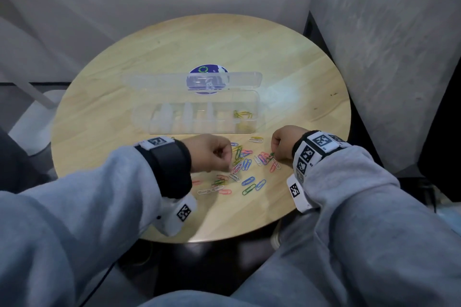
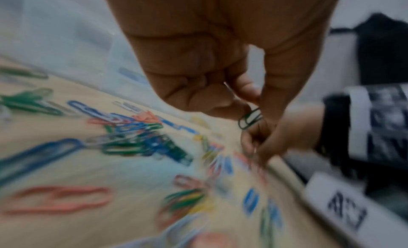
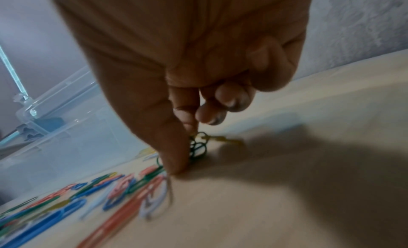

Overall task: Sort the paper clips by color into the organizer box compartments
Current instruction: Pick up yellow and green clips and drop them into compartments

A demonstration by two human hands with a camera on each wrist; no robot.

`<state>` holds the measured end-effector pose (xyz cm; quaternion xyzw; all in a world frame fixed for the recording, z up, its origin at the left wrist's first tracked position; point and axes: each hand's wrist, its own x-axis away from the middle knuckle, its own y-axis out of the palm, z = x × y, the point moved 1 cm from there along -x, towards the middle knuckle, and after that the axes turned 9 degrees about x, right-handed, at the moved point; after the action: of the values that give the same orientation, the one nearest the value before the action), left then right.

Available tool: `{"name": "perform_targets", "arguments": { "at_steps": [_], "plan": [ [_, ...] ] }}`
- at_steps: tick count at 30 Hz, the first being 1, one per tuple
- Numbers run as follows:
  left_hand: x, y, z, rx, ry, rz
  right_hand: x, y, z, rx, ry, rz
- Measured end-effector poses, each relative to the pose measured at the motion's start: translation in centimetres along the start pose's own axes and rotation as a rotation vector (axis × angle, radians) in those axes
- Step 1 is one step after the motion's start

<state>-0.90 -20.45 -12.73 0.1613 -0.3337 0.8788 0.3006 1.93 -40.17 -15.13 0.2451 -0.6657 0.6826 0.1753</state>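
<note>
A clear organizer box stands open on the round wooden table, and its rightmost compartment holds yellow clips. In front of it lies a loose pile of paper clips in blue, pink, green, yellow and white. My left hand hovers over the pile's left side, fingers curled; the left wrist view shows it pinching green clips. My right hand is at the pile's right edge. In the right wrist view it pinches a bunch of green clips, thumb tip down on the table.
The box's lid lies folded back behind it, over a round blue sticker. A yellow clip and a white clip lie near the box's front right corner. Walls close in behind and to the right of the table.
</note>
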Motion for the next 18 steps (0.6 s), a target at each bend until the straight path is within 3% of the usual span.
{"name": "perform_targets", "arguments": {
  "at_steps": [3,8,15,18],
  "plan": [
    [-0.6,-0.6,0.8,0.309,-0.003,0.099,-0.2,0.4,-0.2,0.023,-0.001,0.005],
    [-1.3,0.0,1.4,0.565,-0.045,0.090,0.1,0.1,0.5,-0.153,0.026,0.123],
    [-1.5,2.3,1.7,0.646,-0.188,-0.001,1.2,-1.4,2.8,-1.127,-0.062,0.064],
    [-1.6,3.3,2.2,0.655,-0.246,-0.008,1.3,-1.3,2.6,-1.321,-0.090,-0.043]
  ]
}}
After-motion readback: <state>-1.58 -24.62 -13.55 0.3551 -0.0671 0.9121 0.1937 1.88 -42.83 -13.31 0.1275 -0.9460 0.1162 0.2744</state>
